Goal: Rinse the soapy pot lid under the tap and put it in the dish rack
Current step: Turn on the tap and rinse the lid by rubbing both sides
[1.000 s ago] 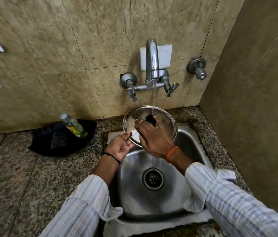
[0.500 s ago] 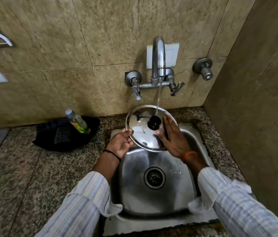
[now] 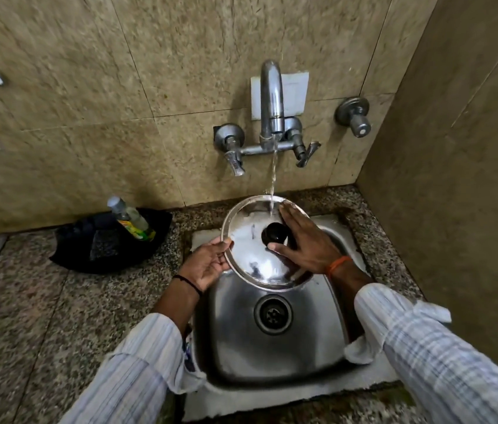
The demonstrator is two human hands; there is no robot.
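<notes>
Two hands on lid (image 3: 254, 255) — left hand (image 3: 208, 264) gripping rim, right hand (image 3: 306, 243) flat.

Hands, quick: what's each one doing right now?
Left hand: grips the pot lid by its rim.
Right hand: open, fingers straight, flat on the lid beside the knob.

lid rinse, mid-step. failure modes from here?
1. Slip: the left hand holds the wet pot lid by its rim alone; the right hand lies flat on it beside the knob, not gripping. It could drop into the sink.
2. Incomplete rinse: the water stream lands near the far edge, while white suds sit on the left part.
3. No dish rack is in view, so placement likely means a wet carry.
</notes>
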